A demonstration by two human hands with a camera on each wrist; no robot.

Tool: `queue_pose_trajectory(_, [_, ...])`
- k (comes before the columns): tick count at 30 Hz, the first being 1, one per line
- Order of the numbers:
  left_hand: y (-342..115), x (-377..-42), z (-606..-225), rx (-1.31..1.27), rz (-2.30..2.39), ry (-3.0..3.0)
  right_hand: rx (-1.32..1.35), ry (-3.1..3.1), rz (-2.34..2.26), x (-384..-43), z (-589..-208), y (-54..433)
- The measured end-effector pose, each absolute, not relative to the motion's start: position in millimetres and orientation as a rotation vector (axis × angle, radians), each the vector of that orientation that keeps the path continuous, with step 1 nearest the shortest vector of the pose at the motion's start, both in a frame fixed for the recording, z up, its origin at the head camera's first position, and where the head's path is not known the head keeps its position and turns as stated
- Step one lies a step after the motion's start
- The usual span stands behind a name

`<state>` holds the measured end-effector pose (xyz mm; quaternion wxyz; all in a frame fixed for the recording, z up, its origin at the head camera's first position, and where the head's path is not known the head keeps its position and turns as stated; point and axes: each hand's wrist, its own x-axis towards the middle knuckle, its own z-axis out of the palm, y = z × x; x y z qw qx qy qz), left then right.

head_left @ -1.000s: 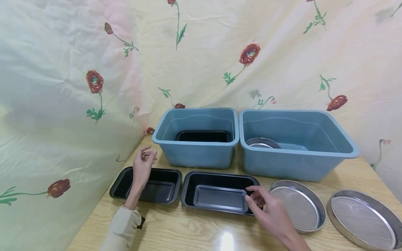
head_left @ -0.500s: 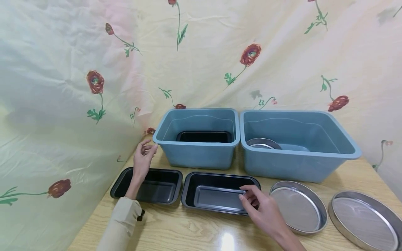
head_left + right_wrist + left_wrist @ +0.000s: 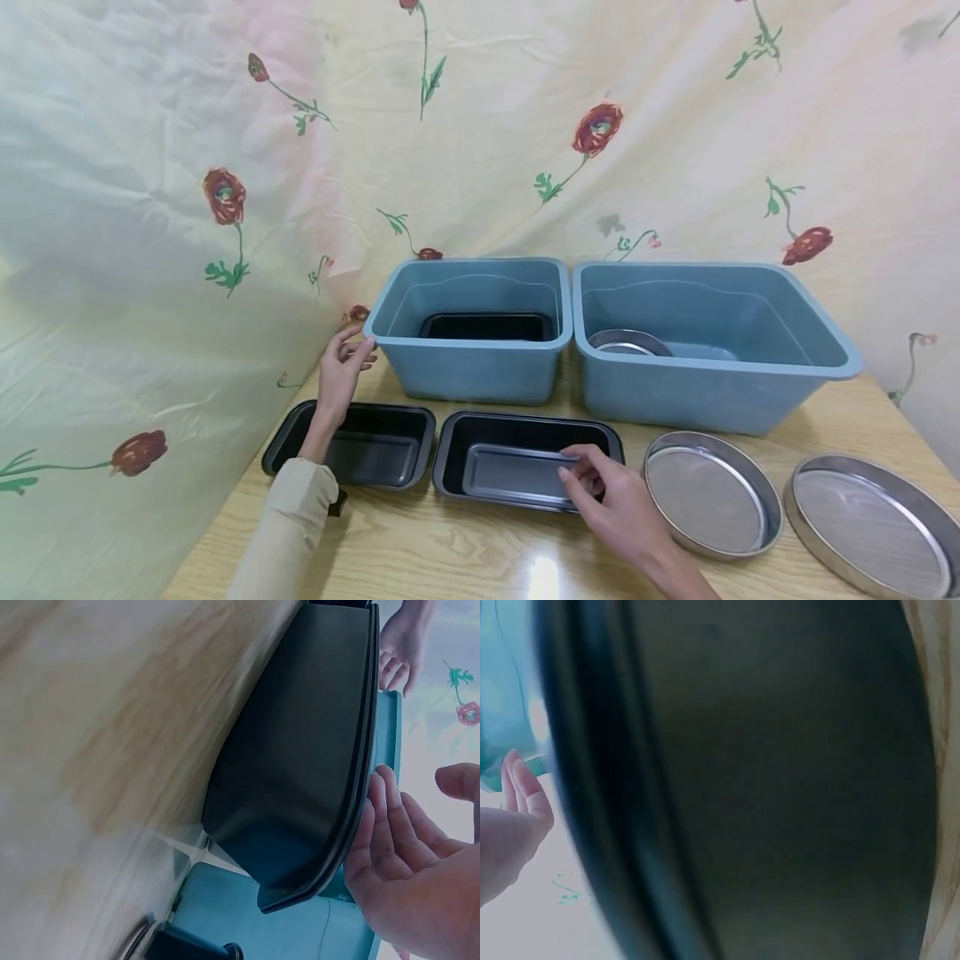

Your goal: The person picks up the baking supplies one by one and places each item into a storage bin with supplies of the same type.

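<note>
My left hand (image 3: pixel 341 375) is raised over the left black loaf pan (image 3: pixel 382 450), its fingers loosely bent with nothing between them. The fingertips come close to the front left corner of the left blue bin (image 3: pixel 472 371); contact cannot be made out. My right hand (image 3: pixel 611 504) hovers over the right end of another black loaf pan (image 3: pixel 517 471), thumb and fingers apart and holding nothing. In the right wrist view the right hand's fingers (image 3: pixel 397 832) appear beside that pan's rim (image 3: pixel 352 802). The left wrist view is mostly filled by a blurred dark pan side (image 3: pixel 780 780).
Inside the left bin lies a black pan (image 3: pixel 483 326). The right blue bin (image 3: pixel 697 392) holds a round metal pan (image 3: pixel 628 341). Two round metal sieve-like pans, one nearer (image 3: pixel 712 500) and one farther right (image 3: pixel 870 529), lie on the wooden table (image 3: pixel 442 550). Floral cloth (image 3: pixel 487 150) hangs behind.
My right hand has slid leftward over the right loaf pan. The left hand has risen slightly toward the left bin's corner. The pans and bins stay put.
</note>
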<state>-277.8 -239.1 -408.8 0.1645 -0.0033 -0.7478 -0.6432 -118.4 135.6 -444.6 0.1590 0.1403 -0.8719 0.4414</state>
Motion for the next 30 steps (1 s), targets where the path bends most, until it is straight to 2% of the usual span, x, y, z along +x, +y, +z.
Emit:
queue_pose_trajectory(19, [-240,-287,-404,0.026,-1.851,-2.177,0.417,-2.506,1.361,-121,-444,124])
queue_pose_trajectory(30, [-241,-287,-403,-0.008,-1.907,-2.165,0.448,-2.501,1.567,-128,-443,107])
